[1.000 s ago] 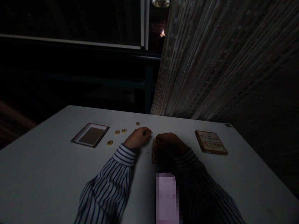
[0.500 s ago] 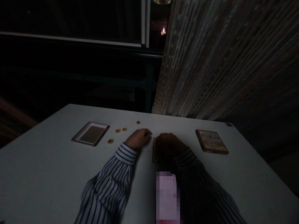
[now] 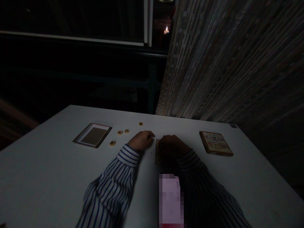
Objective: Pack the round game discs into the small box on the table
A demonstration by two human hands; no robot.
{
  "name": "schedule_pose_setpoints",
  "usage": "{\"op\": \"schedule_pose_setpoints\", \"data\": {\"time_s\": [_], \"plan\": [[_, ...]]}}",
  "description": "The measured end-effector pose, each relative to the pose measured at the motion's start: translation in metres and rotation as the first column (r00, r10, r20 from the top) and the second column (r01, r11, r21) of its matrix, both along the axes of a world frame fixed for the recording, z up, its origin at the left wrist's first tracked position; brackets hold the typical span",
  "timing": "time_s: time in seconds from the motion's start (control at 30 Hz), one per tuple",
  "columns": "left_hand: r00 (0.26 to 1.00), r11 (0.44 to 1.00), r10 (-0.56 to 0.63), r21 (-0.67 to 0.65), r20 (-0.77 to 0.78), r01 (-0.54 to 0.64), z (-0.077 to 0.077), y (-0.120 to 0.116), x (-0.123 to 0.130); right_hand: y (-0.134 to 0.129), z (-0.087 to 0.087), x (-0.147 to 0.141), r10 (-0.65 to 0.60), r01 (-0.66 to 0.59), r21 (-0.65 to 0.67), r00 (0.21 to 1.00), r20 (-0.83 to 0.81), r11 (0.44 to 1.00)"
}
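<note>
My left hand point(image 3: 141, 141) rests on the white table with its fingers curled inward; whatever they might hold is hidden. Just to its right, my right hand point(image 3: 174, 145) bends over a small dark tray point(image 3: 156, 155), covering most of it. Its fingers are closed and their tips are out of sight. Round wooden pieces, like Chinese chess pieces, lie in the tray, one piece point(image 3: 158, 160) showing at the near end. On the table left of my left hand are several more: one piece point(image 3: 112, 143), another piece point(image 3: 120, 132), a third piece point(image 3: 126, 131) and a farther piece point(image 3: 141, 124).
At the left lies a shallow open box part point(image 3: 80, 141) with a light rim. A flat box point(image 3: 218, 144) with printed writing lies at the right. Close to me is a pink pixelated object point(image 3: 171, 199). A string curtain point(image 3: 190, 63) hangs behind the table point(image 3: 47, 171).
Both hands stay nearly in place. My right hand has shifted very slightly over the tray, and the piece at its near end shows more clearly. The loose pieces have not moved.
</note>
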State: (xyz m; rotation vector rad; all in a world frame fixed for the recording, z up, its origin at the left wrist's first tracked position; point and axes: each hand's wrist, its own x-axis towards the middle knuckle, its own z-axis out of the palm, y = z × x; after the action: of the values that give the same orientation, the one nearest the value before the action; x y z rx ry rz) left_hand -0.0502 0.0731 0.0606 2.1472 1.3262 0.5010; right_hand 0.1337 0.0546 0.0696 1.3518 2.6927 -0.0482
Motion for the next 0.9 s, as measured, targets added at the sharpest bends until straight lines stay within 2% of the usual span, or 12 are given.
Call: {"op": "schedule_pose_setpoints", "data": {"time_s": [0.9], "plan": [[0.994,1.000,-0.012,0.000,-0.105,0.013,-0.0004,-0.0001,0.0012,-0.0021,0.0003,0.0002,0.030,-0.031,0.007,0.999,0.043,1.000]]}}
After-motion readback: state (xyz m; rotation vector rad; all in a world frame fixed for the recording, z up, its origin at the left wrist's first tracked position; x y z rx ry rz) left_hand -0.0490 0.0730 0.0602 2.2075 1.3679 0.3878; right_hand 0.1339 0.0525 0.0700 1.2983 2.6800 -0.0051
